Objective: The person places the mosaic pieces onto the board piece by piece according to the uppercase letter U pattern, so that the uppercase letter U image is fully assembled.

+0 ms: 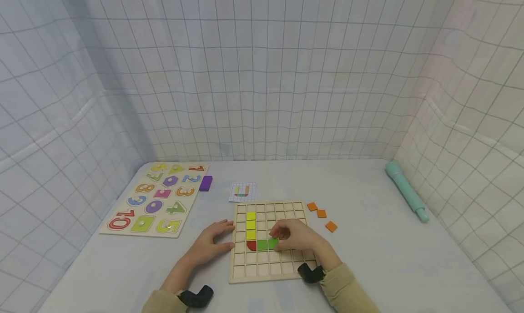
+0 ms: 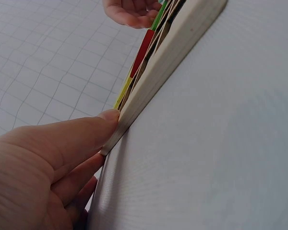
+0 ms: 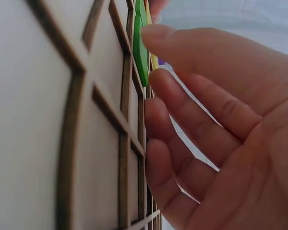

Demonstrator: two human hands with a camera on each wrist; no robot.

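A wooden grid board (image 1: 245, 271) lies in front of me. On its left side, yellow square tiles (image 1: 251, 225) form a column above a red quarter-round tile (image 1: 251, 246). Two green square tiles (image 1: 262, 245) continue the row to the right. My right hand (image 1: 298, 235) is over the board, its thumb touching the right-hand green tile (image 3: 140, 52) and the other fingers loosely bent. Against the board's left edge rest the thumb and fingertips of my left hand (image 1: 209, 244). In the left wrist view, that thumb (image 2: 93, 127) touches the board's edge.
Orange square tiles (image 1: 321, 214) lie right of the board. Behind it is a pattern card (image 1: 242, 192). A number-and-shape puzzle (image 1: 180, 217) and a purple block (image 1: 206, 183) are at left. A mint-green folded umbrella-like cylinder (image 1: 406, 190) lies by the right wall.
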